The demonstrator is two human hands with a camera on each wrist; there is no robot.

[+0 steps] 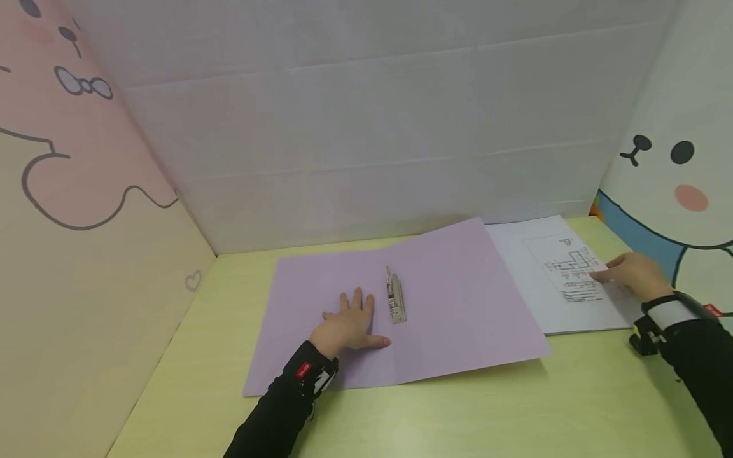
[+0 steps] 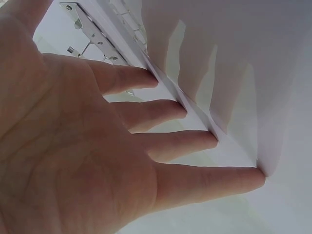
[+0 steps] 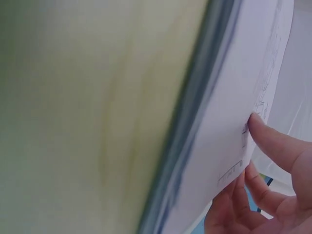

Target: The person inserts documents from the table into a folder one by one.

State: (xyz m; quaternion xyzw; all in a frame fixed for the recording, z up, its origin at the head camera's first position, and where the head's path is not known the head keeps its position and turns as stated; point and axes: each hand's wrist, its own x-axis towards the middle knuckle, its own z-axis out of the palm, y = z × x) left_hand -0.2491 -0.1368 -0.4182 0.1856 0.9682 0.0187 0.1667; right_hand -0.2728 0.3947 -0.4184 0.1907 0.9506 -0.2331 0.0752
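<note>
An opened light purple folder [image 1: 458, 305] lies on the table, its right cover lifted a little off the surface. A metal clip [image 1: 395, 296] is fixed near its fold. With fingers spread, my left hand [image 1: 346, 327] rests on the left cover beside the clip; in the left wrist view its fingertips [image 2: 253, 178] touch the purple surface. Right of the folder, partly under its cover, lies a stack of white paper [image 1: 515, 245] with a printed drawing on top. My right hand [image 1: 635, 275] pinches the paper's right edge, thumb above and fingers beneath. How many sheets it grips I cannot tell.
The yellow table [image 1: 458, 420] is bounded by a white wall [image 1: 366, 127] behind and cartoon-printed panels on the left [image 1: 103, 267] and right [image 1: 658, 203]. The right panel stands close beyond my right hand.
</note>
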